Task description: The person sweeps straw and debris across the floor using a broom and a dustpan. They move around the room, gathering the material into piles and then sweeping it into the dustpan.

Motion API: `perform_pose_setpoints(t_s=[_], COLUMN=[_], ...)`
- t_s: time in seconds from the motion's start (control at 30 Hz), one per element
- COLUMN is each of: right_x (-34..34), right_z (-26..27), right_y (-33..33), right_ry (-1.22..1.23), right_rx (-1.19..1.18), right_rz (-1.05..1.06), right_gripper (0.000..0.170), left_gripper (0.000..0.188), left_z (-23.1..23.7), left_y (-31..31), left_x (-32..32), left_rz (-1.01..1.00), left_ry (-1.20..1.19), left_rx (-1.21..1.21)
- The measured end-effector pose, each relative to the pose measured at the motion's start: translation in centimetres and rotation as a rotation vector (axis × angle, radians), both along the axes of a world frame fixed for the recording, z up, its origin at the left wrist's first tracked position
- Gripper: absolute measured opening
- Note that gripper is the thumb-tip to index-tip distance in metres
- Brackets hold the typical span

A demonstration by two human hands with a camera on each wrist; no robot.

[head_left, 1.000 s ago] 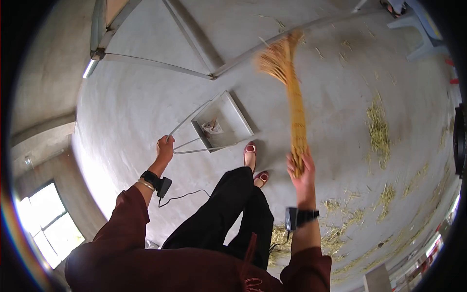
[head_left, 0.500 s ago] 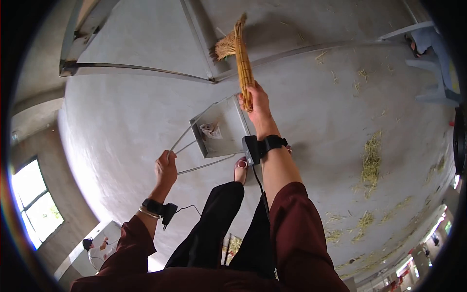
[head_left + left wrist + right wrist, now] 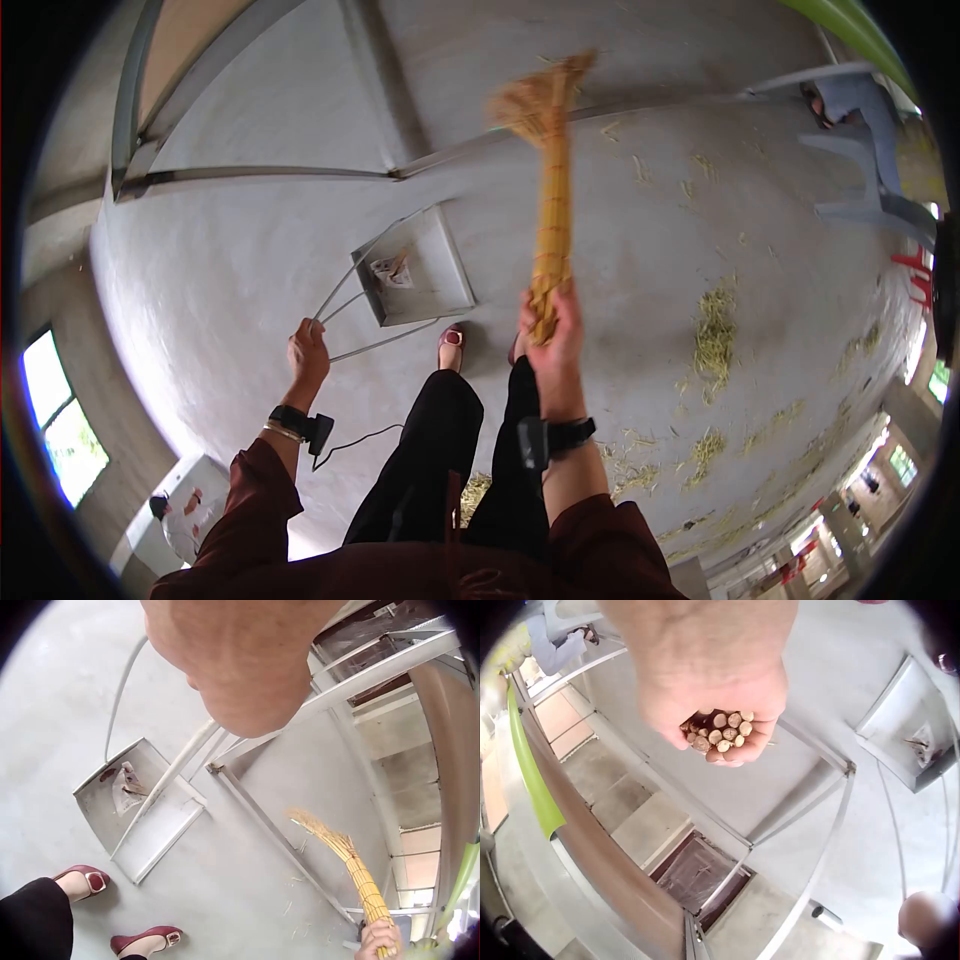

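Note:
My left hand grips the end of the long wire handle of a grey metal dustpan. The dustpan sits on the floor ahead of my feet, and a crumpled paper scrap with small debris lies inside it. My right hand is wrapped round the bound stalk handle of a straw hand broom. The broom points forward, right of the dustpan, its flared bristles blurred. In the right wrist view, cut stalk ends show within the curled fingers.
Loose straw lies in patches on the floor to the right. A metal frame bar runs across the front left. At the far right stands a plastic chair, a person's leg beside it. My red shoe is just behind the dustpan.
My right hand swung the broom forward and left past the dustpan's far side, then drew it back to the right. My left hand still holds the dustpan handle.

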State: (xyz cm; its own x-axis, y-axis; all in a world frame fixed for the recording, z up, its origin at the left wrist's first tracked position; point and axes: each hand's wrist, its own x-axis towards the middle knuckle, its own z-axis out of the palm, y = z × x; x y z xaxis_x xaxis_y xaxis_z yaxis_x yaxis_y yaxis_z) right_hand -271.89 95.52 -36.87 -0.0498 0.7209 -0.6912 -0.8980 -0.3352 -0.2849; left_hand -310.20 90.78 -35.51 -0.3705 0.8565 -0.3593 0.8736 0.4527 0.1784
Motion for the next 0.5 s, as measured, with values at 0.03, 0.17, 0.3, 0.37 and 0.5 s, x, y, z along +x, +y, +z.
perform_pose_setpoints(t_s=[0.03,0.17,0.3,0.37,0.5], right_x=[-0.1,-0.1,3.2,5.2,8.6], right_z=[0.8,3.7,2.3,0.8,-2.3], right_y=[-1.4,-6.0,-11.2,-13.3,-15.0], right_ry=[0.024,-0.026,0.035,0.131,0.15], right_rx=[-0.002,-0.008,-0.089,-0.14,-0.134], right_rz=[0.013,0.081,0.131,0.072,0.035], right_gripper=[0.045,0.041,0.048,0.057,0.053], left_gripper=[0.023,0.024,0.026,0.027,0.028], left_z=[-0.1,0.3,-0.1,-0.4,-1.0], left_y=[0.2,0.0,-0.6,-0.5,-0.9], left_x=[0.4,0.2,0.3,0.2,0.0], left_rz=[-0.018,-0.05,-0.045,-0.069,-0.052], left_ry=[-0.016,0.005,0.021,0.017,0.021], left_rx=[0.001,0.066,0.044,0.069,0.047])
